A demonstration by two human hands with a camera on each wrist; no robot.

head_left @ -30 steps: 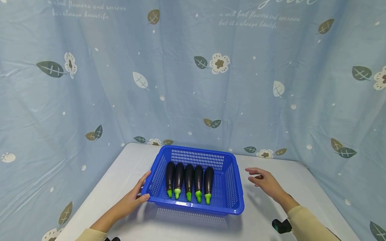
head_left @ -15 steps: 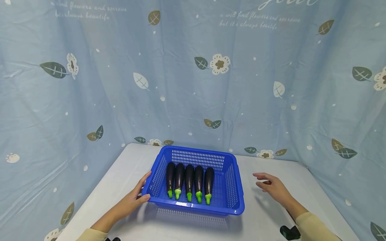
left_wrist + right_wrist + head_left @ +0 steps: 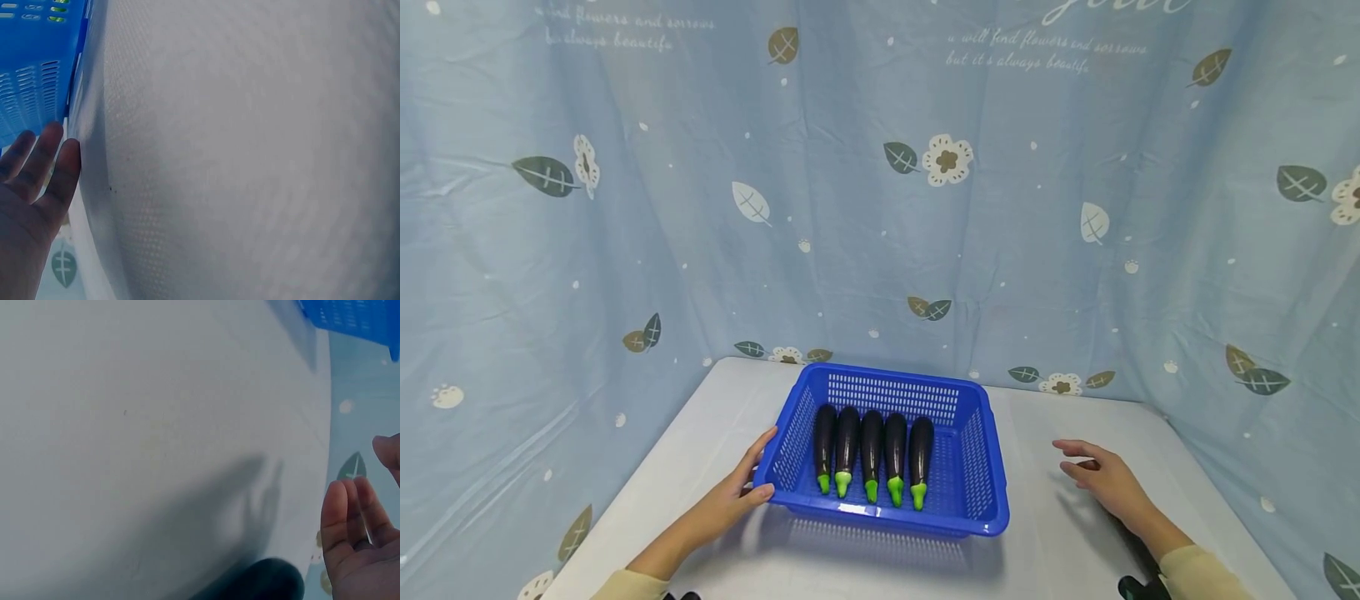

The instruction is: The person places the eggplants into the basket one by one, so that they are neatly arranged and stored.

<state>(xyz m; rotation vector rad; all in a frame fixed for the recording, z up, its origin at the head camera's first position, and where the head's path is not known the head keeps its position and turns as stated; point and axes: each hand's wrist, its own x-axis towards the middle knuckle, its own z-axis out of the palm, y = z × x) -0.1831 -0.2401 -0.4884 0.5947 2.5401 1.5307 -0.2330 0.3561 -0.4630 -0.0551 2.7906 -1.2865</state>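
A blue plastic basket [image 3: 880, 523] with slotted walls stands on the white table. Several dark purple eggplants [image 3: 871, 454] lie side by side inside, green stem ends toward me. My left hand [image 3: 730, 492] touches the basket's left side, its thumb at the front corner rim. In the left wrist view the left hand's fingers [image 3: 45, 159] reach nearly straight along the slotted wall. Right of the basket, my right hand [image 3: 1108, 475] hovers above the table, fingers slightly bent and holding nothing. A long dark shape [image 3: 1133, 542] shows beside the right forearm, mostly hidden.
The white table [image 3: 1037, 550] reaches back to a blue curtain [image 3: 850, 250] printed with leaves and flowers, which encloses the back and both sides. In the right wrist view, a dark rounded end [image 3: 269, 581] appears at the bottom; its kind is unclear.
My right hand has moved right and slightly toward me, away from the basket. More of the dark shape beside the forearm shows. The left hand and the basket stay in place.
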